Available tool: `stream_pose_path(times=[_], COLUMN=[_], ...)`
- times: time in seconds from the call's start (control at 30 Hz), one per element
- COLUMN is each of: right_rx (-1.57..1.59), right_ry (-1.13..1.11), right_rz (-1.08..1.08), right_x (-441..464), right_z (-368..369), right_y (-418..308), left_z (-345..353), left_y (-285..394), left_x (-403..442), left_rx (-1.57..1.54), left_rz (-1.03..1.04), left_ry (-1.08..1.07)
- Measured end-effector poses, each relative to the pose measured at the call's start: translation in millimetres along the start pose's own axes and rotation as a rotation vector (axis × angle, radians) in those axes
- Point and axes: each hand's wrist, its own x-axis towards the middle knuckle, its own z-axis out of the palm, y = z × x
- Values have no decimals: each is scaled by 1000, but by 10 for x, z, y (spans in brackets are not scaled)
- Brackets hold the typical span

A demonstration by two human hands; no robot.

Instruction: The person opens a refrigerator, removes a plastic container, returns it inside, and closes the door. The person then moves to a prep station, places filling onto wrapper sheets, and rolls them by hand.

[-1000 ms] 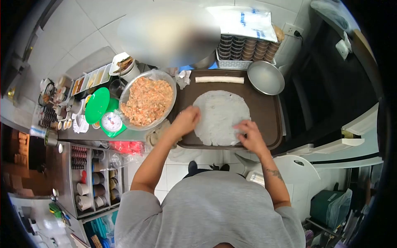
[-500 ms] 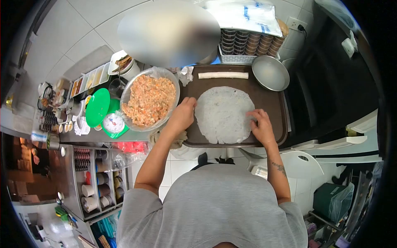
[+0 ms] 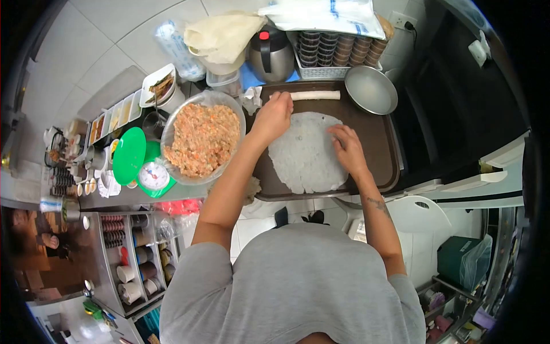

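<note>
A round, thin, whitish sheet point(image 3: 306, 155) with an uneven edge, which looks like a wrapper, lies flat on a brown tray point(image 3: 375, 172). Along the tray's far side is a long pale roll point(image 3: 318, 96). My left hand point(image 3: 275, 116) is over the roll's left end, just beyond the sheet's upper left edge. Its fingers are curled, and whatever is under the fingertips is hidden. At the sheet's upper right edge, my right hand point(image 3: 348, 148) rests with its fingers extended and touching it.
A plastic-lined bowl of orange-pink filling point(image 3: 203, 137) stands left of the tray, beside a green scale point(image 3: 153, 176). A round metal pan point(image 3: 371, 90) overlaps the tray's far right corner. Behind are a steel jug point(image 3: 269, 57) and stacked small tubs point(image 3: 344, 50).
My left hand has moved from the sheet's left edge up to the roll's left end. My right hand has shifted upward along the sheet's right edge. The view has shifted slightly.
</note>
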Motion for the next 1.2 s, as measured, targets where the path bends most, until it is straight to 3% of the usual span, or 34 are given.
stream_pose_path(times=[0.07,0.2,0.3,0.4,0.5,0.67,0.8,0.9,1.0,1.1,1.2], right_rx=[4,-172,-136,-60,-37,200,159,4,-68,-120,-213], right_ry=[17,175,180,284,238,264,238,187,159,168,159], right_rz=[-11,194,348,327,347,360,335,257,260,248,244], right_x=[57,20,70,106,30,-69,-79,-59,-68,-71,-44], right_z=[49,35,-14,-66,-80,-70,-90,-117,-95,-54,22], right_y=[-1,331,452,456,571,640,543,479,508,548,579], left_z=[94,196,202,195,177,478,1026,1547,1875,1810,1722], left_y=[-134,-367,-373,-330,-202,366,909,988,854,819,659], left_x=[-97,-286,-341,-246,18,739,1165,1389,1622,1657,1797], left_rx=[75,187,174,116,-7,-163,-185,42,199,31,-684], left_rz=[-64,-185,-206,-186,-113,205,331,358,259,243,-17], left_ry=[-69,-149,-137,-26,61,173,-34,-218,-570,-298,-229])
